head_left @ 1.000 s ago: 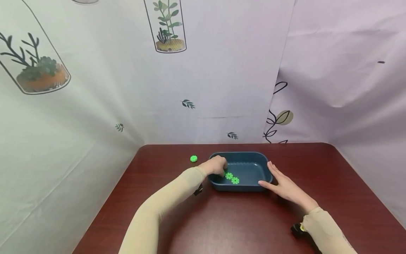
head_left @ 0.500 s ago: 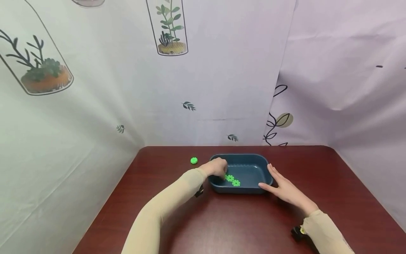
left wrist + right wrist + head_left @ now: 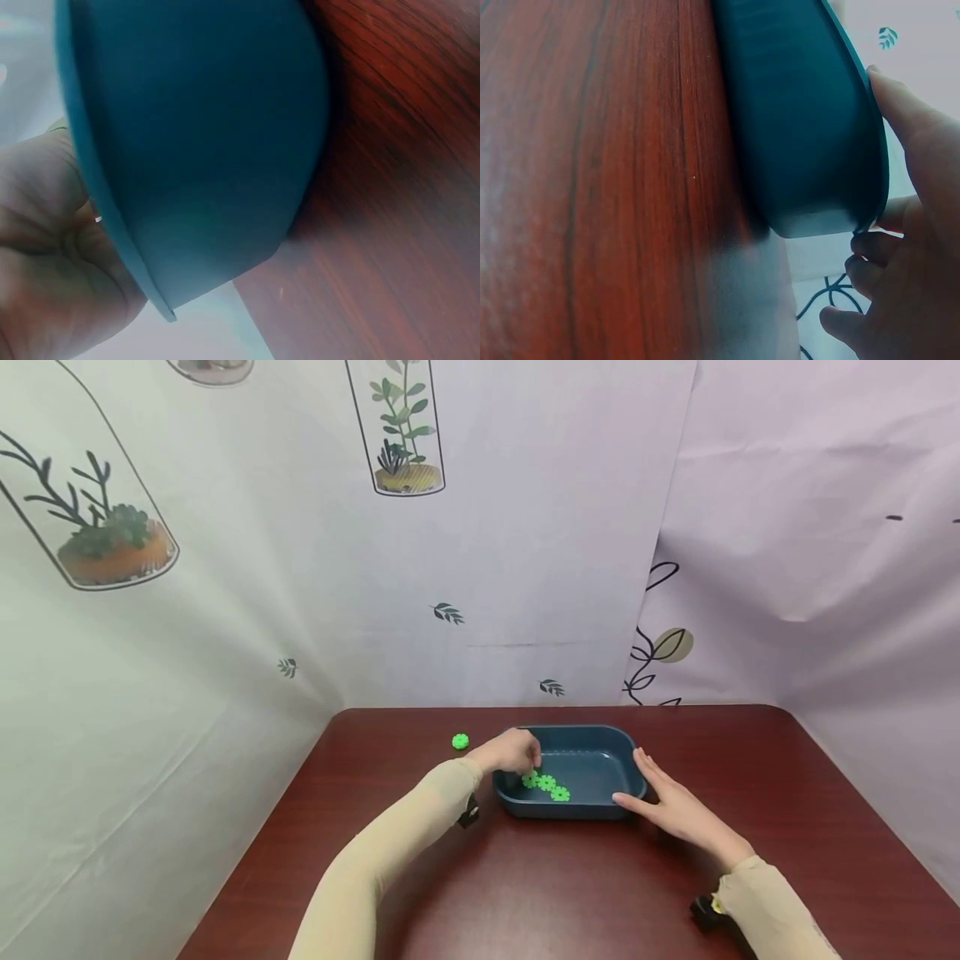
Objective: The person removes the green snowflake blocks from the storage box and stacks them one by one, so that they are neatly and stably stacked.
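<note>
In the head view, a dark blue rectangular tray [image 3: 588,812] stands on the table. My left hand [image 3: 512,750] reaches over its left end with fingers bent downward. Just below those fingers lies a green snowflake-shaped disc [image 3: 530,779]. A second green disc [image 3: 547,783] and a third green disc [image 3: 560,794] continue the diagonal row on the tray floor. The tray wall hides my left fingertips in the left wrist view, so any hold on a disc is unclear. My right hand [image 3: 678,806] spans the tray's right front corner, thumb and fairly straight fingers touching the rim.
Another green piece [image 3: 461,742], perhaps stacked discs, lies on the red-brown table [image 3: 540,885] left of the tray. Behind the table hangs a pale printed cloth [image 3: 525,568]. A dark cable [image 3: 829,289] shows beyond the table edge in the right wrist view.
My left hand has risen slightly, and the disc beneath it, mostly hidden before, is now in plain sight. The right hand stays at the tray corner. The head view has tilted slightly.
</note>
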Demonstrator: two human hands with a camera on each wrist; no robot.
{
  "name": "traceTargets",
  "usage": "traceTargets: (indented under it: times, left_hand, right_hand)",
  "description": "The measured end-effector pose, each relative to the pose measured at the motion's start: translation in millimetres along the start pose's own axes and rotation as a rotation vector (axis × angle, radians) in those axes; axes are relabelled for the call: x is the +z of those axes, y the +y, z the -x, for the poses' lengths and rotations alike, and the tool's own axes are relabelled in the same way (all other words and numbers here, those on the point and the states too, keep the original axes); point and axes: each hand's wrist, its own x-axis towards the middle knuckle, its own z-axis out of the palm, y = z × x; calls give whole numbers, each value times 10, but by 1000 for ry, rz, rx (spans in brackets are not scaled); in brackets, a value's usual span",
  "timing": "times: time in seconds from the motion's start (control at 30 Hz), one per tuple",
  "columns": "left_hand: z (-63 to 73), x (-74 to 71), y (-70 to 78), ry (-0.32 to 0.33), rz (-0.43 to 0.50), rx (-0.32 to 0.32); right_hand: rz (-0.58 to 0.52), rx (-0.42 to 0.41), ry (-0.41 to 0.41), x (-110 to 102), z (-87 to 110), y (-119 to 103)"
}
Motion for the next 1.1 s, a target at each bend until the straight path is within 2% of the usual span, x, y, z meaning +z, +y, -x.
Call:
traceTargets:
  times: [0.13,0.47,0.7,0.93,1.1]
  left_hand:
    - [8,-47,-24,37,58,2]
    - [69,-255,-162,218,218,23]
    - [128,-400,-387,391,316,6]
    - [355,-564,-670,536,324,-60]
    - [487,-640,-891,605,372,-95]
  right_hand:
    - [-4,-1,0,6,0,10]
    - [-22,2,-5,24,-13,43]
    - [-14,7,-3,22,-13,50]
    - [-15,4,-5,20,-14,40]
    - [-8,5,4,11,-4,47]
